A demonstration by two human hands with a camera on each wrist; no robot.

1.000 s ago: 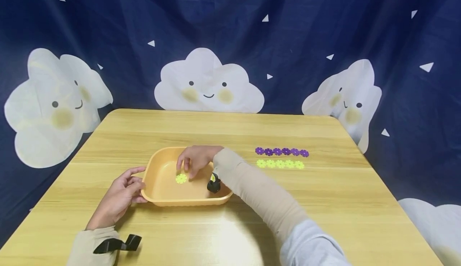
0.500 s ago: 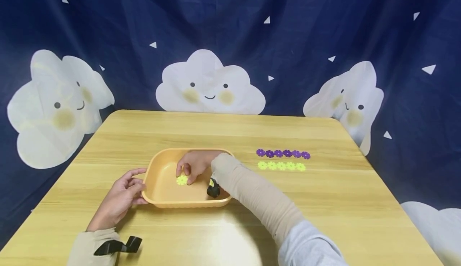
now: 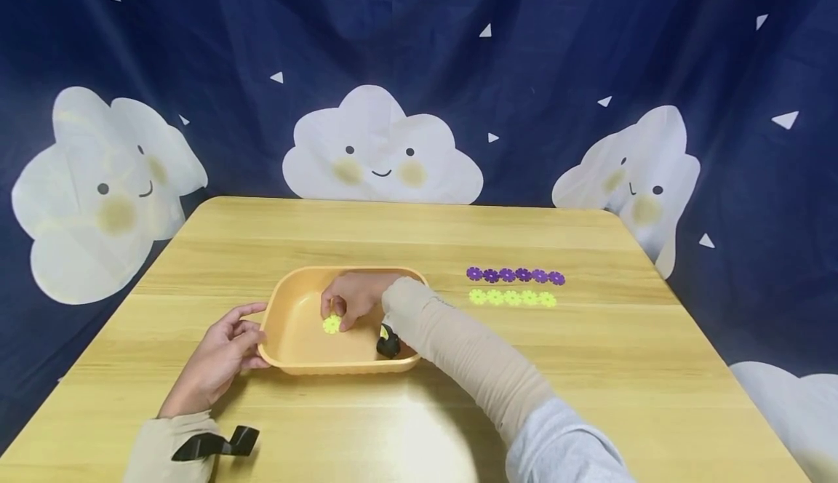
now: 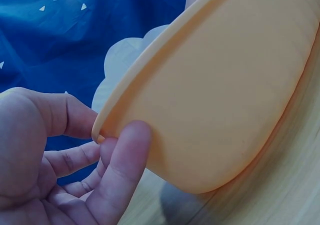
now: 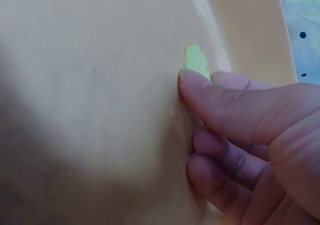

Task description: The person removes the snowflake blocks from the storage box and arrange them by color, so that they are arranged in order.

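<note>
A yellow flower-shaped disc (image 3: 332, 324) with a notched edge is at the bottom of the orange plastic basin (image 3: 288, 368). My right hand (image 3: 356, 297) reaches into the basin and pinches this disc between thumb and fingers. Seen from the right wrist, the thumb covers part of the yellow disc (image 5: 196, 60), and the other fingers curl beside it. My left hand (image 3: 219, 352) holds the basin's left end. In the left wrist view, the left hand's thumb and fingers (image 4: 125, 170) pinch the rim from both sides.
Right of the basin on the wooden table (image 3: 589, 366) lie a row of purple flower discs (image 3: 515, 276) and, nearer, a row of yellow ones (image 3: 513, 298). Black straps hang from both wrists. A dark blue cloud-print curtain (image 3: 524, 68) stands behind the table.
My right hand has lowered slightly onto the yellow disc, and its thumb and fingers have closed in on it. My left hand keeps its hold on the basin.
</note>
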